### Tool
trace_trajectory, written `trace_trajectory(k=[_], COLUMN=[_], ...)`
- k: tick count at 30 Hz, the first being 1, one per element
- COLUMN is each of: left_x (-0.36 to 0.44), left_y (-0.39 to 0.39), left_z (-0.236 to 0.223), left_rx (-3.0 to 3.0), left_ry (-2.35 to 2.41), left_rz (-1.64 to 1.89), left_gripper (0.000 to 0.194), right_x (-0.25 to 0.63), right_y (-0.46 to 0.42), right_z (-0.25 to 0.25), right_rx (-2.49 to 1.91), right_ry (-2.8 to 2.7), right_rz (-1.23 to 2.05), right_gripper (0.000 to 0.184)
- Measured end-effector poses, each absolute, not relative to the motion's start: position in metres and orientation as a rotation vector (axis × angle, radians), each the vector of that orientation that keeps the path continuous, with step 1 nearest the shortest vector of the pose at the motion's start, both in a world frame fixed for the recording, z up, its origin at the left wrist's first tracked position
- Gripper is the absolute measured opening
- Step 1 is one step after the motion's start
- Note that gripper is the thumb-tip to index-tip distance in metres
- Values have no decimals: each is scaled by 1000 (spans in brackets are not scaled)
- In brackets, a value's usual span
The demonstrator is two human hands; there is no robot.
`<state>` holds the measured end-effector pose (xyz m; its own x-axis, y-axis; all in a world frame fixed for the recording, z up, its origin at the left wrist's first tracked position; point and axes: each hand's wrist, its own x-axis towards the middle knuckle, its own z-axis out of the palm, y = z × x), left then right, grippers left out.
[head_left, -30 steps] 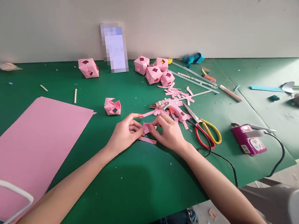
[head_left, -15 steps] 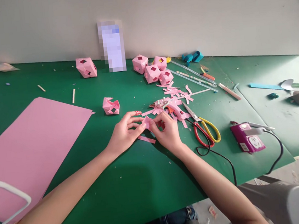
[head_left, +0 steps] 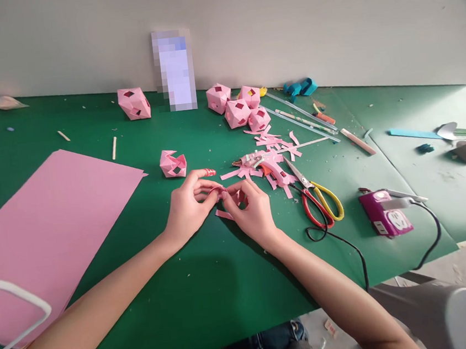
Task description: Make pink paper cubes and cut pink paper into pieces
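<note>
While the left hand and the right hand are pinching a small pink paper piece between them, both thumbs should be pressing evenly, without crushing it. From there, a loose pink strip is lying at six o'clock, in the way; the glue gun is crowding two, scissors are resting at three, and an openwork paper ball is sitting at ten.
</note>
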<state>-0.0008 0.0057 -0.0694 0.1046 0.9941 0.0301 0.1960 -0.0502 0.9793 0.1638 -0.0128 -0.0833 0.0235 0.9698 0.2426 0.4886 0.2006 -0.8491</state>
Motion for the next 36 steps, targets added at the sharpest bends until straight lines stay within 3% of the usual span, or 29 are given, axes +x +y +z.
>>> trace_trajectory(k=[5, 13, 17, 21, 26, 36], left_x=[0, 8, 7, 4, 4, 9], left_y=[3, 4, 7, 8, 6, 7], left_z=[-66, -68, -69, -68, -66, -68], left_rx=[1559, 1193, 1198, 1265, 1395, 1217], left_ry=[1264, 1237, 1255, 1276, 1260, 1245], left_rz=[1023, 1111, 1120, 1086, 993, 987], left_gripper=[35, 50, 50, 51, 42, 48], right_x=[169, 159, 158, 162, 166, 159], right_y=[-10, -10, -10, -9, -4, -6], right_z=[-84, -81, -78, -75, -77, -83], right_rx=[-1325, -1435, -1418, -1405, -1360, -1422], right_ry=[-1729, -1271, -1275, -1436, -1634, -1425], right_rz=[535, 941, 984, 916, 683, 752], right_gripper=[15, 27, 23, 26, 12, 19])
